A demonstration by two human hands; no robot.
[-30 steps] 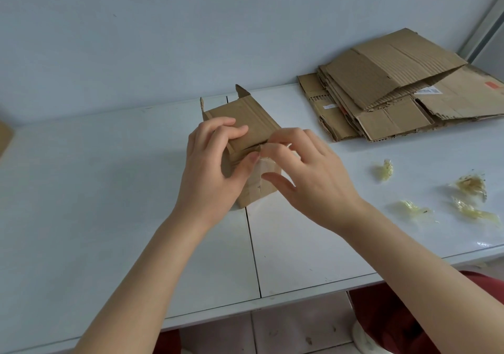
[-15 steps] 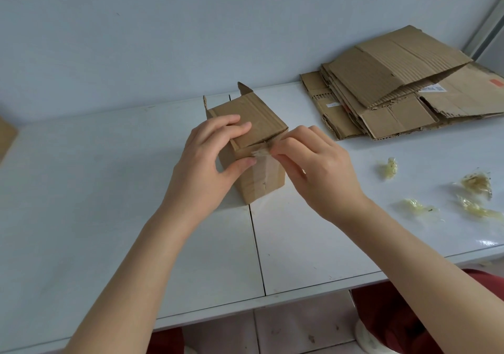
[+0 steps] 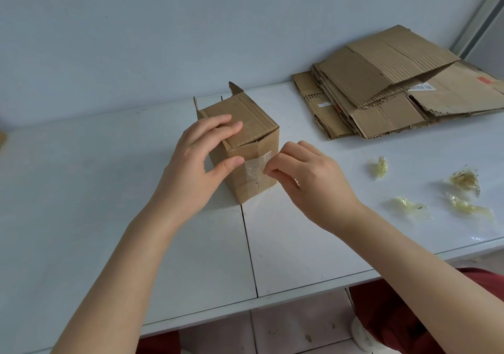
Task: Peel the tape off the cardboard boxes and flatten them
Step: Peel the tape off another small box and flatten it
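Forearms enter from the bottom edge, with red cloth (image 3: 409, 312) showing below the white tabletop (image 3: 81, 190) at lower right. Left hand (image 3: 196, 168) grips the small brown corrugated cardboard box (image 3: 253, 124): fingers together, laid over the top flap, thumb pressed on the near face. Right hand (image 3: 308, 181) sits just beside the box's right edge, with thumb and forefinger clamped on the free end of the clear tape strip (image 3: 255, 166) and the other fingers curled under. Tape end is lifted off the upper near face. The lower part of the strip is stuck down along the face's centre seam. Box stands upright mid-table over the joint between two tabletop panels, its rear flaps sticking up. Right of the hands, well apart from the box, are four crumpled yellowish tape wads (image 3: 463, 180) on the tabletop. Further back right, near the pale blue wall (image 3: 163, 26), lies a stack of flattened brown cardboard boxes (image 3: 381, 86), the top one partly sprung open.
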